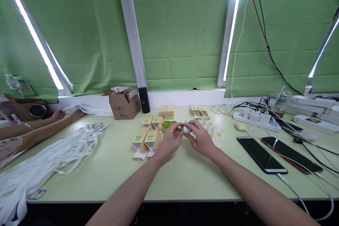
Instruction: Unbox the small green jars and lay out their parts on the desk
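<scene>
Between my two hands is a small white rounded object (186, 129), too small to name further. My left hand (170, 139) pinches its left side, and the fingers of my right hand (200, 137) close on its right side. Partly hidden behind my left hand are small green containers (166, 123). To their left stand small tan boxes with green labels (153, 137), several with their flaps open. Clear little cups with yellow bits inside (217, 134) sit just beyond my right hand.
On the right lie two phones (262, 154) (292, 154) with cables, and a power strip (256, 120). White straps (60, 148) are heaped at left, near another person's arms (45, 127). A cardboard box (125, 105) and black cylinder (143, 99) stand at the back.
</scene>
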